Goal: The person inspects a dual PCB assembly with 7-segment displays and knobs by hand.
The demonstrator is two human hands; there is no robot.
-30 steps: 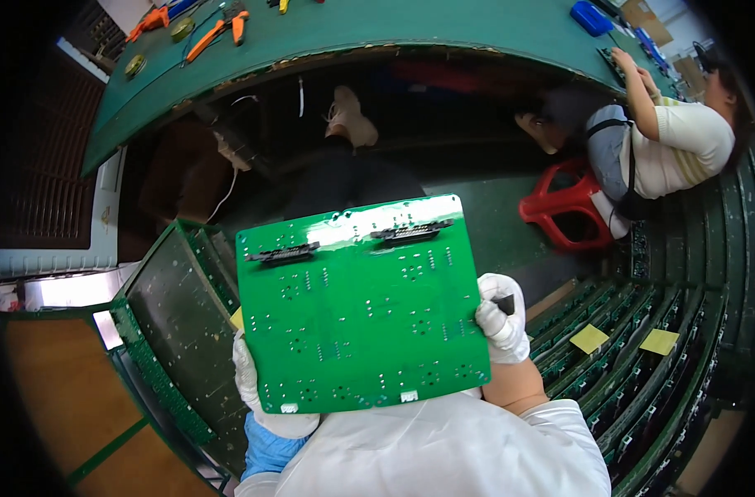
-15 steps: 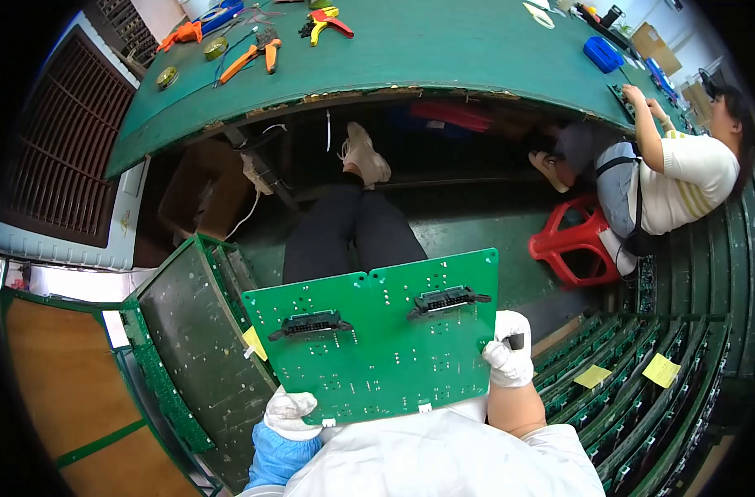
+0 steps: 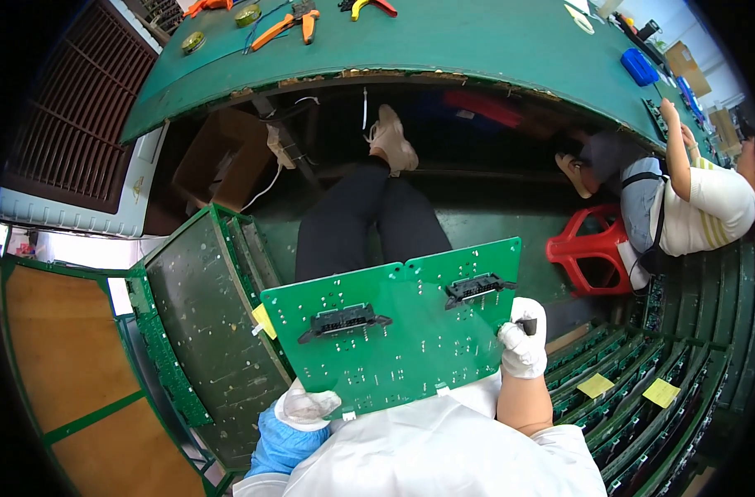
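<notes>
Board: green circuit board (image 3: 398,331) held flat over my lap, two black connectors (image 3: 344,320) up.
Left hand (image 3: 307,407): gloved, clamped on board's near-left corner.
Right hand (image 3: 522,341): gloved, pinching board's right edge.

Tabletop (image 3: 477,50): green surface, curved by the lens, spanning the 12 o'clock part of the view; front edge worn, brown showing through. On it, at 11 o'clock: orange-handled pliers (image 3: 290,25), a second orange tool (image 3: 205,6) partly cut off by the rim, two small round tape rolls (image 3: 193,41). At 12 o'clock: a yellow-and-red handled tool (image 3: 369,7). At 1 to 2 o'clock: a blue box (image 3: 639,66), with small dark items beyond it, too small to identify. Floor (image 3: 485,228) below the tabletop: green, carrying a red plastic stool (image 3: 588,253) at 3 o'clock.
</notes>
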